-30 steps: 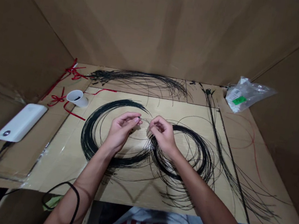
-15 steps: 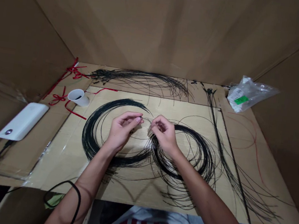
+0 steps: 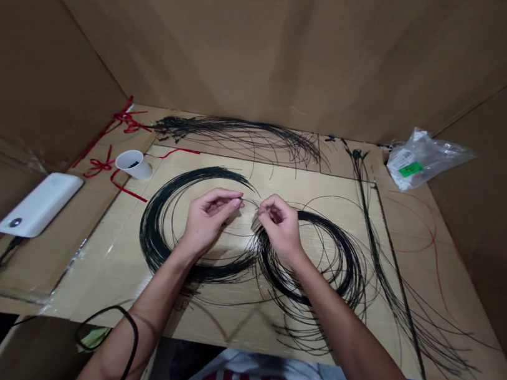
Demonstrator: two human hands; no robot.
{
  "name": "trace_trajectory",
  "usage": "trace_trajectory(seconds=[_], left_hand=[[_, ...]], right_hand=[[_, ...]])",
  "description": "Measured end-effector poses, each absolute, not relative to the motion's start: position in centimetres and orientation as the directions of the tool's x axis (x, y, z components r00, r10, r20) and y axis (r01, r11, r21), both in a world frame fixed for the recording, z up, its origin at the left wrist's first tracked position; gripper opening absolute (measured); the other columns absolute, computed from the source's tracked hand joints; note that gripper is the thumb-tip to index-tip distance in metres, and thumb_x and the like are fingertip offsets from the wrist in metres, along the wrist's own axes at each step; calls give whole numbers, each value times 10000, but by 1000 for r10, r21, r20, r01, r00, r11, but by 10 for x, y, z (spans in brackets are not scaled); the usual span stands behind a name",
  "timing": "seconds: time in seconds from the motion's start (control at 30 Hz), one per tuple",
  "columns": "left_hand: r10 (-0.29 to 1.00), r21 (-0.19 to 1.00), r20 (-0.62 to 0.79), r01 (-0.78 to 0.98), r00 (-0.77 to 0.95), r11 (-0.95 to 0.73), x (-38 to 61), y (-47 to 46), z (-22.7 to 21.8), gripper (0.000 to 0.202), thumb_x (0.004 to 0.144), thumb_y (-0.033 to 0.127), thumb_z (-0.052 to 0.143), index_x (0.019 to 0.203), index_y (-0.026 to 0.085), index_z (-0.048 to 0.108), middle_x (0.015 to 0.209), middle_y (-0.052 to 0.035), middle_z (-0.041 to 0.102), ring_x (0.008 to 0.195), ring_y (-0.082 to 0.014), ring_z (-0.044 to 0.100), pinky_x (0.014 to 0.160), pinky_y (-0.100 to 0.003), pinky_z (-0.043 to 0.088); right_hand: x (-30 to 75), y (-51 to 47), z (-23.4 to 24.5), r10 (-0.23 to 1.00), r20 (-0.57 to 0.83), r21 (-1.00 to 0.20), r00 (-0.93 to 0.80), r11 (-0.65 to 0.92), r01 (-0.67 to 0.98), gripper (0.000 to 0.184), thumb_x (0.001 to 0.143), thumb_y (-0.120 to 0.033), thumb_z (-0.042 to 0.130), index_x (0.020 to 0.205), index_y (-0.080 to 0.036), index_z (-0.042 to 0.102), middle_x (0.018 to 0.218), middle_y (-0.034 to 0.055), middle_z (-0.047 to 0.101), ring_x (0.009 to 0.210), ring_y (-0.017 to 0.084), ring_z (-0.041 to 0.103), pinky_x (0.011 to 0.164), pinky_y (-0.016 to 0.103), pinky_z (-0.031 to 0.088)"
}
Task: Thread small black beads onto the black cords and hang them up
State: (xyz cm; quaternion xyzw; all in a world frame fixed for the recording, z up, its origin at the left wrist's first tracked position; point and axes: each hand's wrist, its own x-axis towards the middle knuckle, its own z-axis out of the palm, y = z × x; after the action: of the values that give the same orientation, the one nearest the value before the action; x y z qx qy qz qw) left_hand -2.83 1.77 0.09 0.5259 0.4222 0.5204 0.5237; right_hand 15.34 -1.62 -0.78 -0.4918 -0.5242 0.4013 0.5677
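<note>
Thin blk wire [image 3: 250, 201] runs approx. L-to-R, long axis crosswise, L hand [image 3: 205, 216] & R hand [image 3: 280, 228] fingers [image 3: 231, 206] pinching it

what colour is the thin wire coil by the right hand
Black wire coil, seen in the head view.

Two black wire coils [image 3: 152, 220] (loosely stranded) lie side by side.

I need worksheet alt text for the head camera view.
A person's left hand and right hand, fingertips pinched, face each other above two coils of thin dark strands. A white cup stands at left; a clear plastic bag lies at right.
</note>
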Motion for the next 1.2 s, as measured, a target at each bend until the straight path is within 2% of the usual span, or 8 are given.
trace_trajectory(seconds=[0.27, 0.6, 1.2], left_hand=[[988, 989, 112, -110, 108, -100, -29, 18, -2, 272, 833, 390, 908, 1033, 215, 848, 1016, -82, 832, 880, -196, 796, 853, -308, 636], [994, 988, 81, -137, 79, -69, -27, 18, 1, 319, 784, 413, 945, 1005, 202, 852, 963, -80, 825, 844, -192, 789, 838, -307, 635], [993, 988, 89, -136, 81, -78, -27, 19, -1, 289, 794, 400, 938, 1007, 224, 855, 957, -68, 830, 843, -189, 790, 832, -304, 640]], right_hand=[[153, -17, -4, 973, 189, -982, 132, 183, 53, 135, 858, -280, 683, 762, -226, 603, 685, -30, 568, 600, 140, 478, 589, 287, 372], [153, -18, -4, 974, 195, -980, 117, 189, 66, 132, 870, -293, 682, 777, -236, 608, 702, -18, 591, 634, 155, 538, 607, 286, 437], [153, -19, -2, 976, 191, -981, 102, 187, 55, 112, 855, -262, 676, 773, -232, 605, 697, -24, 580, 631, 151, 531, 599, 282, 422]])
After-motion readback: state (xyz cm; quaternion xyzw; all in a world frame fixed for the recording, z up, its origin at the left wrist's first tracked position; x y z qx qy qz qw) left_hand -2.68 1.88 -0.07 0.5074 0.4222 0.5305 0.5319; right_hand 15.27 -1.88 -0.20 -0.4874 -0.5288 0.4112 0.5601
